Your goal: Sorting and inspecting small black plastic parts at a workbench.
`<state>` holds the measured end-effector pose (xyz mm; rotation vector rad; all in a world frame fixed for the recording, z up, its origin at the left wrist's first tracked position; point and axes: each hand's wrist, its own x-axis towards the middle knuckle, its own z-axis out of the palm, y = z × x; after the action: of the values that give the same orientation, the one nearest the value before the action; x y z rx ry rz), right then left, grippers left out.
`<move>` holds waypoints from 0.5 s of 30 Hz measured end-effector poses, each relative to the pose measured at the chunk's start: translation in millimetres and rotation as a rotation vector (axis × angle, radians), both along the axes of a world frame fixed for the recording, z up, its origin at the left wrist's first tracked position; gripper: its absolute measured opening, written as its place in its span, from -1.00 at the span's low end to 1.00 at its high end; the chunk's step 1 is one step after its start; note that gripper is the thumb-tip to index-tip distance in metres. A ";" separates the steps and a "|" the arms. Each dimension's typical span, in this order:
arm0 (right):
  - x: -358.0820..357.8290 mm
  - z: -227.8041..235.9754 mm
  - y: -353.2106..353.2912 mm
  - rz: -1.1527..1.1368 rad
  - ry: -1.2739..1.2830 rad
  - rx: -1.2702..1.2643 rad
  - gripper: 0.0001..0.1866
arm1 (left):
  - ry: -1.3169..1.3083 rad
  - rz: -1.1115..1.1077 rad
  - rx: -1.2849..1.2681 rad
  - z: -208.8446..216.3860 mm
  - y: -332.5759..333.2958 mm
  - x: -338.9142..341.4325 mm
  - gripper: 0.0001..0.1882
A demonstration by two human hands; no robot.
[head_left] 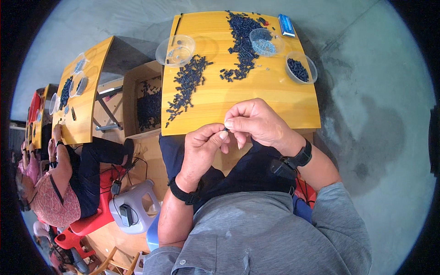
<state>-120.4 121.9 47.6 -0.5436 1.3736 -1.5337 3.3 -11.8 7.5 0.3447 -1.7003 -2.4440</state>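
left hand (202, 147) pinching small dark piece (226, 129); right hand (257, 123) touching alongside, hold unclear. beyond grip, leftward: loose dark pieces (187, 85) on yellow table (275, 98).

Yellow-topped tables (270, 98) stand in a row, grey floor (385, 82) at right, red stools (89, 224) at left

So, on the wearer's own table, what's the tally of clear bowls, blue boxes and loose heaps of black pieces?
Clear bowls: 3
Blue box: 1
Loose heaps of black pieces: 2
Total: 6
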 end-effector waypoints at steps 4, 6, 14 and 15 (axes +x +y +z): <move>-3.0 -8.1 0.6 -0.008 -0.122 -0.022 -0.83 | -0.023 0.009 -0.016 -3.4 0.3 -0.7 -0.89; -1.9 -10.5 0.5 -0.014 -0.142 -0.016 -0.83 | -0.018 -0.012 -0.024 -5.1 0.1 -1.2 -0.89; -2.7 -12.3 1.9 -0.045 -0.193 -0.009 -0.85 | -0.033 -0.015 -0.046 -4.3 2.0 -4.1 -0.88; -3.8 -11.6 2.1 -0.029 -0.182 0.003 -0.85 | -0.038 -0.023 -0.046 -4.5 1.3 -4.3 -0.88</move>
<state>-124.2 124.0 36.0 -0.3740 1.2488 -1.5637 -1.0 -10.6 3.0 0.3702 -1.7820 -2.4253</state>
